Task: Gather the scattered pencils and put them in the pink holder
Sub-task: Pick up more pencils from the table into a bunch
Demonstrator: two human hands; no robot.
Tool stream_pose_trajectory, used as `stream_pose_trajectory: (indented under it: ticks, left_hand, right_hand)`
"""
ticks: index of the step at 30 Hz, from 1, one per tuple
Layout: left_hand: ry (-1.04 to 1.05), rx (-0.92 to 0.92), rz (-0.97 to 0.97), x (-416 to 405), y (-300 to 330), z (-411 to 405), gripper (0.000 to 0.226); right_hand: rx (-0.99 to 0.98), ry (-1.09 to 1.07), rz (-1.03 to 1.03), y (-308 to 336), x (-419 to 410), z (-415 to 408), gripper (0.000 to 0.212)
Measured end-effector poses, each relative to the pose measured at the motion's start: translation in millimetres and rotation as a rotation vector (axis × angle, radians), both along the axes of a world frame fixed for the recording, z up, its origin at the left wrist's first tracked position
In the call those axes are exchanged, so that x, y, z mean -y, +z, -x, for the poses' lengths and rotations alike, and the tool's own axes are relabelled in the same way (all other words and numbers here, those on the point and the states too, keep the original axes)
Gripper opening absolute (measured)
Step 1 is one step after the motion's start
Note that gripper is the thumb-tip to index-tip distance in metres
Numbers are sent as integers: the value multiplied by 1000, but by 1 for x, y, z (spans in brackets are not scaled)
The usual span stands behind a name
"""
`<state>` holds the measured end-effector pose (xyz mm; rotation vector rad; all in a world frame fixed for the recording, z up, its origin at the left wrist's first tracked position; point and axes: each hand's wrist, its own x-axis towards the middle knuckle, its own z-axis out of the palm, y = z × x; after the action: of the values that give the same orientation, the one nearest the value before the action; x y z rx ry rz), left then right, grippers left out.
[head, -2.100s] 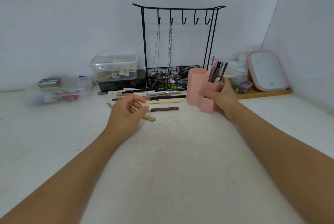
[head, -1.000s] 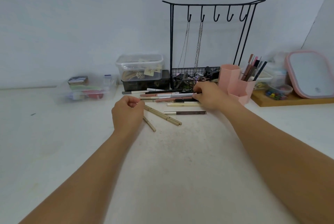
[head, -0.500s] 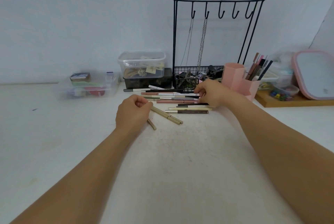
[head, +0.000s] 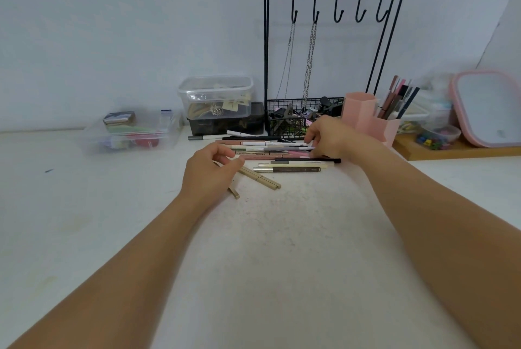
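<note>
Several slim pencils (head: 286, 169) beside pink holder (head: 366, 117).

Two bare arms come in from the bottom corners of the frame. No sleeves show on them. The left hand (head: 210, 172) and the right hand (head: 334, 137) are bare too, with no gloves, rings, watch or bands to see.

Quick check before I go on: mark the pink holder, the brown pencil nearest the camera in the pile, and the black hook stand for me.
pink holder (head: 358, 110), head view, front wall of the taller compartment.
brown pencil (head: 296, 169), head view, middle of its dark barrel.
black hook stand (head: 265, 67), head view, left upright post.
</note>
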<state>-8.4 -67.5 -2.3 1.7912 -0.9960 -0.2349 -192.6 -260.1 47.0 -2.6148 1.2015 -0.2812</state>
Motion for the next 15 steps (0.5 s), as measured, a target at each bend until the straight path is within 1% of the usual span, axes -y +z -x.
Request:
stream_pose_trajectory:
  ticks: [2, 6, 9, 13, 15]
  left_hand:
    - [2, -10, 2, 0, 0, 0, 16]
    - [5, -21, 19, 1, 0, -1, 15]
    - [11, -32, 30, 1, 0, 0, 14]
    - [25, -46, 47, 1, 3, 2, 13]
    - [35, -84, 83, -1, 6, 4, 18]
  right_hand:
    - [-14, -27, 42, 3, 1, 1, 32]
    - [-98, -37, 125, 20, 2, 2, 32]
    - [-112, -55, 183, 31, 6, 5, 27]
    - [-45, -49, 180, 42, 2, 4, 21]
    - [49, 23, 102, 49, -9, 1, 18]
